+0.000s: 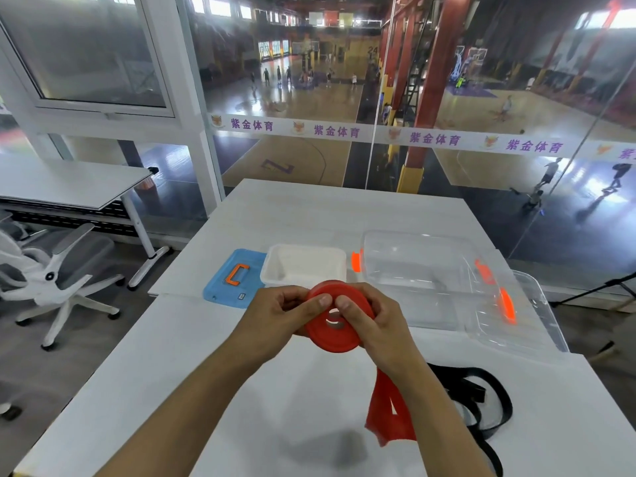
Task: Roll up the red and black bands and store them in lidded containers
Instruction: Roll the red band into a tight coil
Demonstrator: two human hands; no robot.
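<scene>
Now both hands, left [275, 316] and right [370, 325], pinch the flat, smooth red band [332, 333] coil, its tail hanging limp.

A white table [261, 215] stands against a glass wall [447, 98]. Left of the table a grey office chair [58, 266] sits under a second desk [69, 182]. Beyond the glass, below, people move about basketball courts [309, 98].

Hiding most of the red band's [335, 330] roll behind the left hand [275, 316] and right hand [370, 325]. Running the black band [481, 401] under the right forearm and off the bottom edge. Blurring the clear box [430, 270] walls against the table [172, 373].
</scene>
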